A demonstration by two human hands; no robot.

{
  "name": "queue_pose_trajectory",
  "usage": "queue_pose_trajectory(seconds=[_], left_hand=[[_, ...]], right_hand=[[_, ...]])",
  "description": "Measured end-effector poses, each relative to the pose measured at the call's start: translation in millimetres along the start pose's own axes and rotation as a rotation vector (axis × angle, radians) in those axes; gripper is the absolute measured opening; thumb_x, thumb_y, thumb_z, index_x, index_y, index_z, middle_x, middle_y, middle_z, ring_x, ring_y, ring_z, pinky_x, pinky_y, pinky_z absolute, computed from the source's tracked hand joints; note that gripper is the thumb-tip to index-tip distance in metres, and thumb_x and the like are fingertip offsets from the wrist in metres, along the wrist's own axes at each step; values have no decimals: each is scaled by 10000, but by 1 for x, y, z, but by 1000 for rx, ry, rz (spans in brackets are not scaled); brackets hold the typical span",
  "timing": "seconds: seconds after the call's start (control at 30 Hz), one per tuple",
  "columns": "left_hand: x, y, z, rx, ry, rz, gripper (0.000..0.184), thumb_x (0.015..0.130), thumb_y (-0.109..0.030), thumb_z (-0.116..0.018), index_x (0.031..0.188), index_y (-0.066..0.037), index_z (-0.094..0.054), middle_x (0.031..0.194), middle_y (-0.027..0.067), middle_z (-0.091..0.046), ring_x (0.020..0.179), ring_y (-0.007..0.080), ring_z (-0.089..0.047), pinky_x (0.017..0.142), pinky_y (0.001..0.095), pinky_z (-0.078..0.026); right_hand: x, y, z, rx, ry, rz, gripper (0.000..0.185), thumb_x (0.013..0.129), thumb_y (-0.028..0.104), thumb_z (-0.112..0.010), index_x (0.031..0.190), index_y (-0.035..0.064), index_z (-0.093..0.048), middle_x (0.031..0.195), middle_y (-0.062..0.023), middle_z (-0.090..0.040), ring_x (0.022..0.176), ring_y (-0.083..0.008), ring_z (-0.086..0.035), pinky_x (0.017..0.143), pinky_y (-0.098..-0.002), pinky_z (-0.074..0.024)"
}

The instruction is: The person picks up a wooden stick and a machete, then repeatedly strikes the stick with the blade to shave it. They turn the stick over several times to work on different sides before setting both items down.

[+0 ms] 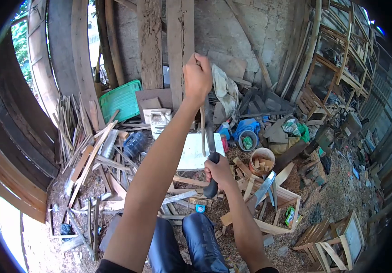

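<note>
My left hand (197, 78) is raised, its fingers closed round the top of a thin wooden strip (202, 132) that hangs down upright. Lower, in the middle of the view, my right hand (219, 173) grips the black handle (211, 187) of a large knife. Its dark blade (210, 132) points upward right beside the strip, with the upper end partly behind my left hand. Whether the blade touches the strip I cannot tell. Beneath both lies a white board (190, 152).
To the right, a handsaw (264, 185) lies over a wooden frame (289, 196), near a bucket (262, 160) of wood pieces. A blue tape measure (200, 208) lies before my knees. Scrap wood (91, 170), a green crate (121, 101) and a white jug (158, 120) stand left.
</note>
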State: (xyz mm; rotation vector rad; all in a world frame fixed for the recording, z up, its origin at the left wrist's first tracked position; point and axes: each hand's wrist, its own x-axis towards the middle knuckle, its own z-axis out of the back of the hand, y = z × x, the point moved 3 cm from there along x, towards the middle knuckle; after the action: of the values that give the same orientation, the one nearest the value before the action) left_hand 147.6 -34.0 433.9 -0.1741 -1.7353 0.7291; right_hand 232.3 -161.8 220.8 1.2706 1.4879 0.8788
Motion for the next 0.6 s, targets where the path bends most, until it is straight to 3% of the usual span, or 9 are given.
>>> queue_pose_trajectory(seconds=[0.1, 0.2, 0.27, 0.33, 0.4, 0.43, 0.47, 0.53, 0.6], left_hand=[[-2, 3, -7, -17, -10, -20, 376, 933, -197, -397, 676, 65, -481, 517, 173, -450, 473, 201, -405, 491, 368, -357], [-3, 0, -9, -28, 19, -3, 373, 933, -197, -395, 683, 67, -481, 516, 163, -449, 480, 189, -411, 494, 364, -359], [-4, -2, -8, -13, 43, 16, 370, 933, -196, -394, 688, 68, -481, 516, 159, -447, 484, 185, -413, 496, 362, -360], [-4, -6, -9, -78, 3, 88, 334, 911, -182, -415, 693, 54, -506, 586, 263, -501, 565, 422, -535, 523, 450, -387], [-6, -6, -13, -68, 26, 30, 333, 910, -181, -416, 692, 56, -503, 576, 258, -494, 543, 401, -531, 515, 441, -384], [-2, -4, -12, -40, 46, -17, 333, 909, -179, -417, 691, 59, -500, 566, 253, -486, 521, 381, -526, 508, 432, -381], [-7, 1, -8, -30, 49, 0, 333, 909, -179, -417, 691, 59, -500, 566, 253, -486, 521, 381, -526, 508, 432, -381], [-3, 0, -10, -85, 84, -16, 364, 938, -194, -390, 689, 59, -474, 536, 135, -444, 511, 176, -413, 504, 350, -360], [-5, -5, -8, -90, 96, 16, 360, 937, -193, -390, 689, 55, -472, 542, 133, -442, 515, 176, -412, 509, 352, -362]], right_hand=[[-13, 39, -11, -107, -103, 206, 88, 776, 13, -530, 828, 13, -458, 591, -51, -490, 425, -146, -492, 386, -297, -421], [-19, 78, -16, -239, -326, 626, 104, 786, -5, -523, 880, -11, -479, 625, -53, -517, 436, -138, -518, 409, -276, -453], [0, 48, -8, -336, -427, 629, 145, 780, 40, -552, 894, -22, -487, 655, -84, -539, 482, -195, -553, 461, -318, -464], [24, -14, 4, -857, -362, 302, 230, 754, 81, -584, 936, -35, -505, 770, -192, -610, 660, -320, -632, 588, -407, -491], [20, -11, 2, -786, -333, 271, 278, 746, 107, -600, 962, -44, -513, 831, -244, -611, 784, -404, -610, 652, -435, -488], [30, -19, 4, -775, -352, 336, 196, 749, 82, -595, 893, -19, -510, 731, -174, -599, 628, -322, -610, 569, -419, -484], [27, -28, 9, -778, -344, 316, 196, 749, 82, -595, 893, -19, -510, 731, -174, -599, 628, -322, -610, 569, -419, -484], [26, -22, 10, -56, -44, 35, 101, 756, 58, -571, 768, 36, -474, 597, -46, -490, 444, -164, -478, 445, -344, -419], [18, -8, 10, 185, 55, -104, 98, 767, 37, -543, 753, 62, -450, 568, -3, -449, 403, -97, -407, 396, -290, -385]])
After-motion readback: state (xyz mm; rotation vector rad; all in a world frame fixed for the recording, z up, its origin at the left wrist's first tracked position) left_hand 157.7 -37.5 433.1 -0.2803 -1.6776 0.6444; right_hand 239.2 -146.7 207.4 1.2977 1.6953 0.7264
